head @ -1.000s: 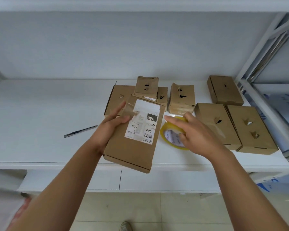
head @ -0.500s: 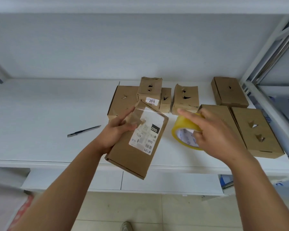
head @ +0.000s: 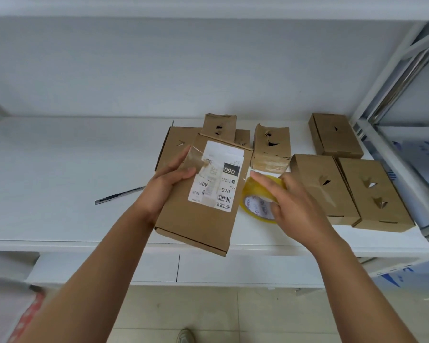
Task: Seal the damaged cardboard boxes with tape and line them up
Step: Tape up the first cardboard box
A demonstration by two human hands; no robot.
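Labelled cardboard box (head: 198, 206) sat tilted in the left hand (head: 167, 183), thumb pressing clear tape, long axis running 12 to 6. Right hand (head: 292, 204), at 3 o'clock just beside it, gripped the yellow tape roll (head: 258, 206) over the shelf (head: 60, 181).

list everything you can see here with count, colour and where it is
labelled box: 1, brown with a white shipping label, held above the shelf's front edge
other cardboard boxes: 7, brown, most with torn holes, on the shelf behind and right of the held box
tape roll: 1, yellowish clear, right of the held box
utility knife: 1, grey, lying on the shelf left of the boxes
shelf: 1, white, under everything
shoe: 1, grey, on the floor at bottom edge
left hand: grips the labelled box's left edge
right hand: grips the tape roll
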